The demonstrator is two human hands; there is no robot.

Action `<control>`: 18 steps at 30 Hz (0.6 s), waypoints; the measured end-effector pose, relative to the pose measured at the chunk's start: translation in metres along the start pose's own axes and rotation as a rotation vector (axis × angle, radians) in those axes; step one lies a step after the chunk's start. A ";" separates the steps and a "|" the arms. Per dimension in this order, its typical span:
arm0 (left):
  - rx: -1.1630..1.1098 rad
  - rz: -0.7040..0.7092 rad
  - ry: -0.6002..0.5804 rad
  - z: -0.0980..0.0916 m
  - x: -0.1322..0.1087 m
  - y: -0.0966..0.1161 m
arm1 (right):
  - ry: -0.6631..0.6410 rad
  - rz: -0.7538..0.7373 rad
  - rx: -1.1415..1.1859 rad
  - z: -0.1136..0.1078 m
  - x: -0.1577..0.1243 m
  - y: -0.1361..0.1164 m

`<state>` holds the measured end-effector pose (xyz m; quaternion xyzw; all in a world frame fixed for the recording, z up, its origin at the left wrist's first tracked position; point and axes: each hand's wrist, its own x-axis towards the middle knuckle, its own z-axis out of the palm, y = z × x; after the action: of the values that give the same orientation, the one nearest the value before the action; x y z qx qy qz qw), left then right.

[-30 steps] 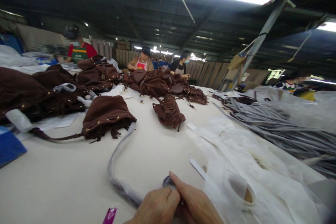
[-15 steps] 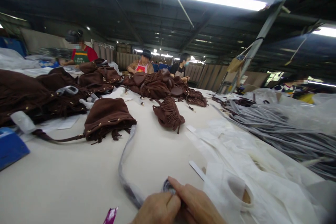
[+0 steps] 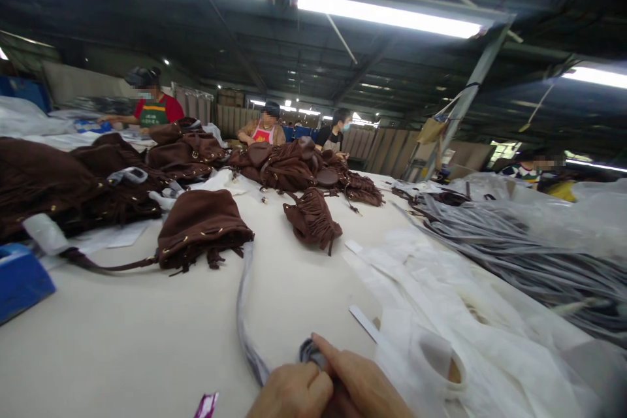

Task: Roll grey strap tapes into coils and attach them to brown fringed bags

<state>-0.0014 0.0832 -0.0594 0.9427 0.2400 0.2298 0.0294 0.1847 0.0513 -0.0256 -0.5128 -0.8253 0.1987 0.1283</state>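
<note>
At the bottom middle, my left hand (image 3: 292,392) is closed around a bag strap (image 3: 247,333) sheathed in greyish plastic film. Pressed close beside it, my right hand (image 3: 362,380) grips the same strap, its index finger laid along a rolled end (image 3: 309,353). From my hands the strap curves up the table to a brown fringed drawstring bag (image 3: 203,225) with gold eyelets. Something dark brown shows just below my fingers, mostly hidden. A smaller brown fringed pouch (image 3: 313,217) lies beyond my hands.
Brown bags are heaped at the far left (image 3: 44,183) and back middle (image 3: 289,163). White wrapping sheets (image 3: 441,300) and a tape roll (image 3: 453,366) lie right, with grey wrapped straps (image 3: 514,241) beyond. A blue box (image 3: 22,281) sits left. Several co-workers are behind the table.
The view has shifted slightly. My hands stay together on the strap, and its loose length bends a little less to the left. The rolled end shows a bit more.
</note>
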 end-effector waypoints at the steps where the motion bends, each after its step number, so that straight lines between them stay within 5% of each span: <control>1: 0.006 0.011 -0.031 -0.006 0.000 -0.001 | 0.025 -0.018 0.030 0.001 -0.002 0.002; 5: 0.042 -0.027 -0.143 -0.029 0.006 -0.006 | 0.082 -0.066 0.072 0.000 -0.005 0.007; 12: 0.175 -0.075 -0.189 -0.002 0.012 0.014 | 0.123 0.042 -0.073 0.024 0.003 0.019; 18: 0.005 -0.058 -0.148 -0.031 0.003 0.001 | 0.096 -0.067 0.202 0.004 -0.007 0.016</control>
<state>-0.0121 0.0818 -0.0297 0.9498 0.2651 0.1579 0.0512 0.1988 0.0504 -0.0368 -0.4783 -0.8107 0.2516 0.2251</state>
